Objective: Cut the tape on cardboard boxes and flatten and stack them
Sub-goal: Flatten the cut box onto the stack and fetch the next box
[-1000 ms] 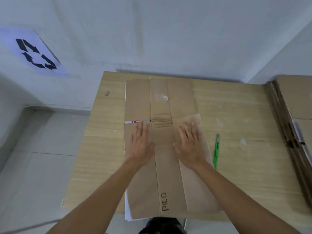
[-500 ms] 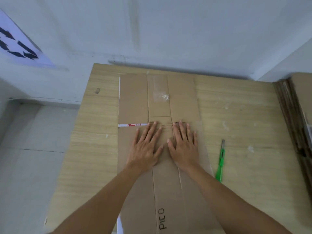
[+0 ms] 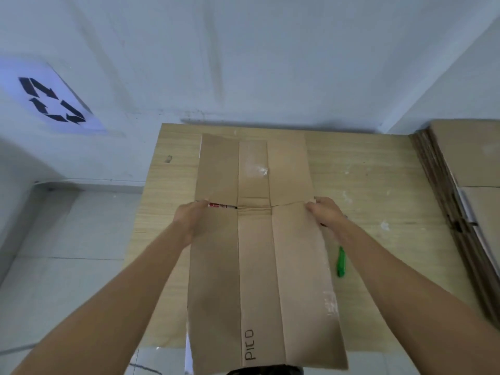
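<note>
Two hands hold one flattened cardboard box (image 3: 254,266), which lies lengthwise on the wooden tabletop (image 3: 378,185) with its near end reaching past the near edge towards us. We see the left hand (image 3: 189,217) gripping the box's left edge at the cross fold, its fingers curled around the cardboard. The right hand (image 3: 323,212) grips the right edge at the same fold, its fingers bent over the top face and its thumb hidden from us. Both forearms run in from the bottom corners of the view.

A strip of clear tape (image 3: 253,169) runs down the middle of the box, with a shiny crumpled patch on the far half. Near the left hand we see a small red and white label (image 3: 217,205) showing in the slit at the fold. The handwritten letters "PICO" (image 3: 249,345) sit on the near end of the centre strip.

A green knife (image 3: 341,262) lies on the tabletop just to the right of the box, partly hidden by the right forearm. A stack of flattened cardboard (image 3: 465,158) sits at the right edge of the view. A recycling sign (image 3: 51,100) hangs on the pale wall (image 3: 270,50) to the left, above a tiled floor (image 3: 67,239).
</note>
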Demonstrator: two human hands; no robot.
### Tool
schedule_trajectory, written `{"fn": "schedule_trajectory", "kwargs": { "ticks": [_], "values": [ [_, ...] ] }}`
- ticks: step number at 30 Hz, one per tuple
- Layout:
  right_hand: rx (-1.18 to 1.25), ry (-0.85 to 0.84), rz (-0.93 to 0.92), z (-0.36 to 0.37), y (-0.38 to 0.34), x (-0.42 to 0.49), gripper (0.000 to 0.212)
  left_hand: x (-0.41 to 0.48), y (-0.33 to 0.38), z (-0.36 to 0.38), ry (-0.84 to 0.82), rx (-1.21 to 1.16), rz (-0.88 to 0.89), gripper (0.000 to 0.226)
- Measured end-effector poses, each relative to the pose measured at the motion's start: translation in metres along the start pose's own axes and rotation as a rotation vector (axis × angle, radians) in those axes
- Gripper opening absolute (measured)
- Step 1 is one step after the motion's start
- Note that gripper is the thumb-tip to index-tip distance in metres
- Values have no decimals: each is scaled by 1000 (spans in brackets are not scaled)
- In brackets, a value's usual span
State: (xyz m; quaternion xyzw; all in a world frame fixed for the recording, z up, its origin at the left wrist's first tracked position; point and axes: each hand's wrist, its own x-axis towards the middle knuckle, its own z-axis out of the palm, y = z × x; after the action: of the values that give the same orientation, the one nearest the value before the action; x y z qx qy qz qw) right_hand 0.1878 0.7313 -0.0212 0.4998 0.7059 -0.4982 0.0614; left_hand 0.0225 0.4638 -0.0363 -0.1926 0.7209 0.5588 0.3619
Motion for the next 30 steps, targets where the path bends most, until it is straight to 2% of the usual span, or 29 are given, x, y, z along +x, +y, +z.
{"fn": "schedule_trajectory", "kwargs": {
  "ticks": [1, 3, 6, 9, 12, 15, 18, 25, 30],
  "values": [
    [-7, -23, -44, -2, -1, -5, 19, -7, 2, -2, -56, 28, 23, 20],
    [48, -13, -106, -11, 0, -14, 22, -25, 9, -6, -133, 35, 89, 12],
    [295, -20, -129, -37, 1, -48, 16, -56, 17, -12, -319, -49, 139, 23],
    [403, 14, -163, -77, 4, -74, 18, -86, 18, -2, -471, -11, 190, 31],
    [459, 74, -167, -128, 9, -92, 29, -108, 14, 33, -501, -64, 214, 32],
    [528, -28, -153, -177, 30, -122, 28, -129, 15, 80, -505, -161, 212, 31],
    [466, -90, -115, -219, 75, -145, 25, -150, 17, 127, -540, -176, 253, 30],
    [492, 224, -192, -316, 167, -139, 46, -207, 17, 252, -653, -143, 308, 31],
    [555, 339, -197, -414, 211, -112, 44, -250, -32, 360, -692, -53, 227, 28]
  ]
}}
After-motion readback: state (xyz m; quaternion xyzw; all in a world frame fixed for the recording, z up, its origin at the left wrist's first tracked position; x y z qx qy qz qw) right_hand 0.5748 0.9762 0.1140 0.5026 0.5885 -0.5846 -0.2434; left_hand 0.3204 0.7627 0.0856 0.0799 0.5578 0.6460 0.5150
